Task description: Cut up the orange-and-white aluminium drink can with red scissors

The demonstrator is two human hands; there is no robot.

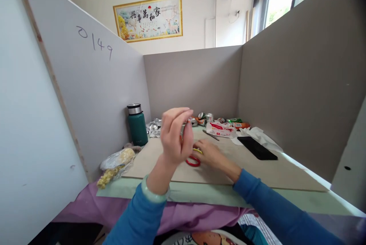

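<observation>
My left hand is raised over the middle of the board, its fingers curled in to meet the thumb. Whatever may be between those fingertips is too small or hidden to name. Low over the board, my right hand has its fingers closed at a pair of scissors with red and yellow handles. The red loop shows on the board side, and the blades are hidden behind my left hand. Beyond my right hand lies a thin dark pen-like tool.
A green bottle stands at the left wall, with plastic-wrapped food in front. Crushed cans line the back beside a red-and-white packet. A black phone and white tissue lie right. Grey partitions enclose the table.
</observation>
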